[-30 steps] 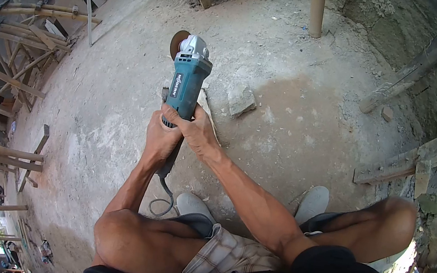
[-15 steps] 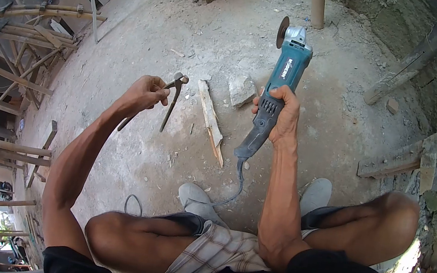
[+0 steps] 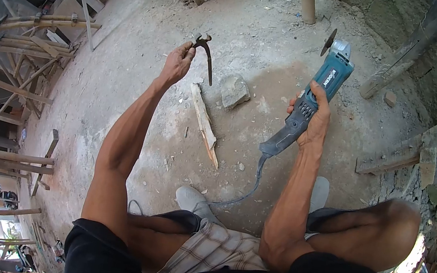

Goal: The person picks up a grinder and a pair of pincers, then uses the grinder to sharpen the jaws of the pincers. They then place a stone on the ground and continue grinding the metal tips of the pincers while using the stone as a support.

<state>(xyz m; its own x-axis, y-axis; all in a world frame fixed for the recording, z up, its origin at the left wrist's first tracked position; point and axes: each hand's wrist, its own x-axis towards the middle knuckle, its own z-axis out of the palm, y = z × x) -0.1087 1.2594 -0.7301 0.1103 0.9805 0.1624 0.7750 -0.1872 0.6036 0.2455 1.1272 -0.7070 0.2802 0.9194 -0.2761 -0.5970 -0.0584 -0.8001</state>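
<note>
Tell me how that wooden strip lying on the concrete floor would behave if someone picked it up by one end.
The wooden strip looks thin and narrow, so it is probably light and may flex slightly. Its ends look ragged and splintered, so it likely feels rough, not slippery. It lies flat on the concrete floor, so it seems unlikely to roll.

Left hand [image 3: 177, 63] outstretched, right hand [image 3: 312, 124] raised, both grips closed.

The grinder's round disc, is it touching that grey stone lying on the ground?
Apart. The head view shows the right hand holding the grinder up, its disc far from the stone, with bare ground between them.
</note>
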